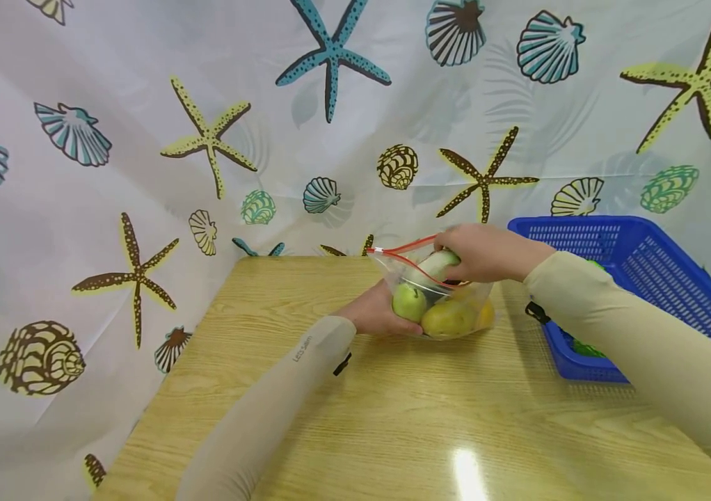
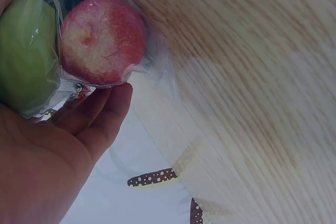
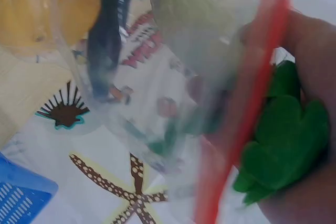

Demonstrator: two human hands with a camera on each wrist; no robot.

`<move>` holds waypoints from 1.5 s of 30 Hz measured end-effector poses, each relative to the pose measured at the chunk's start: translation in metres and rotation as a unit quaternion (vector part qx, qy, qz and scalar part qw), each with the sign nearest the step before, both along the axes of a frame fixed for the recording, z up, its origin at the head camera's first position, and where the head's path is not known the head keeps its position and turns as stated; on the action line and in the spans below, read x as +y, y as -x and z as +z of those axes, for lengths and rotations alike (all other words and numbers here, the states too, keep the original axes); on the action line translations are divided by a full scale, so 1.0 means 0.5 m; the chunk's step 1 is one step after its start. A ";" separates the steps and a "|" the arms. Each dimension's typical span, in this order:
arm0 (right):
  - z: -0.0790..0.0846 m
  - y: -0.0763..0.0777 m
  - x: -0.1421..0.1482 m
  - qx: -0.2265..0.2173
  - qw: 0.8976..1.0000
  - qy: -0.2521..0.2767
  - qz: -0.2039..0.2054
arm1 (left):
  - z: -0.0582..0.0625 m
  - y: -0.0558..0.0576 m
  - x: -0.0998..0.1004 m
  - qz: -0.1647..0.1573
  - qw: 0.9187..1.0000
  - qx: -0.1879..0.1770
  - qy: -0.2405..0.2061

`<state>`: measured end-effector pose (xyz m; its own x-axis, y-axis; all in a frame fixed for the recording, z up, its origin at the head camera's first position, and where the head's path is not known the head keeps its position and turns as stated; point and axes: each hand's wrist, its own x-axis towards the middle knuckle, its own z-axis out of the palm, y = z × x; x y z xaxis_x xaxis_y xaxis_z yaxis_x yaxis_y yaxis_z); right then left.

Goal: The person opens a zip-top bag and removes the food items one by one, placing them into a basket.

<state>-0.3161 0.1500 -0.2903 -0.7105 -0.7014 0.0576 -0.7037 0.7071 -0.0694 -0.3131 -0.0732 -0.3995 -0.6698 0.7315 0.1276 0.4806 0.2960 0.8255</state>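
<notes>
A clear zip bag (image 1: pixel 483 289) with a red closure stands with its mouth spread, overlapping the wooden table. Gripping its left side is my left hand (image 1: pixel 380 312), thumb and fingers on opposite sides. Through the plastic show a green pear-like fruit (image 1: pixel 408 300), a yellow-green oval fruit (image 1: pixel 448 319), an orange fruit (image 3: pixel 47 14) and a red apple (image 2: pixel 102 40). A dark long item (image 3: pixel 105 45) is partly hidden among them. At the bag's mouth my right hand (image 1: pixel 483 250) holds a whitish vegetable (image 1: pixel 433 268) with green leaves (image 3: pixel 286 140).
A blue perforated basket (image 1: pixel 693 299) stands right of the bag, with green things (image 1: pixel 587 349) inside partly covered by my right sleeve (image 1: pixel 631 327). The wooden table (image 1: pixel 380 431) meets a shell-patterned cloth (image 1: pixel 343 153) behind and to the left.
</notes>
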 end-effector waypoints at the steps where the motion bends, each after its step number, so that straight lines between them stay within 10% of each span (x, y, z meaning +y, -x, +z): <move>1: 0.006 -0.003 0.004 0.002 1.000 0.008 -0.001 | 0.001 -0.001 0.000 -0.002 1.000 0.002 -0.002; 17: 0.124 -0.078 0.177 0.091 0.991 0.081 -0.052 | -0.054 0.035 0.003 0.027 0.999 0.009 0.024; 29: 0.045 -0.065 0.381 0.017 0.982 0.005 -0.187 | 0.000 -0.012 0.001 0.042 0.999 -0.017 0.030; 38: -0.048 -0.027 0.454 -0.029 0.984 0.008 -0.178 | 0.003 -0.013 0.000 0.040 0.998 -0.031 0.029; 45: -0.055 -0.022 0.434 -0.031 0.987 0.015 -0.155 | -0.011 0.004 -0.001 0.022 0.999 -0.032 0.006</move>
<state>-0.3051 0.3667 -0.3176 -0.8933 -0.4488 0.0251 -0.4480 0.8845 -0.1303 -0.3150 -0.0738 -0.4048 -0.7081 0.7022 0.0742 0.4127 0.3263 0.8504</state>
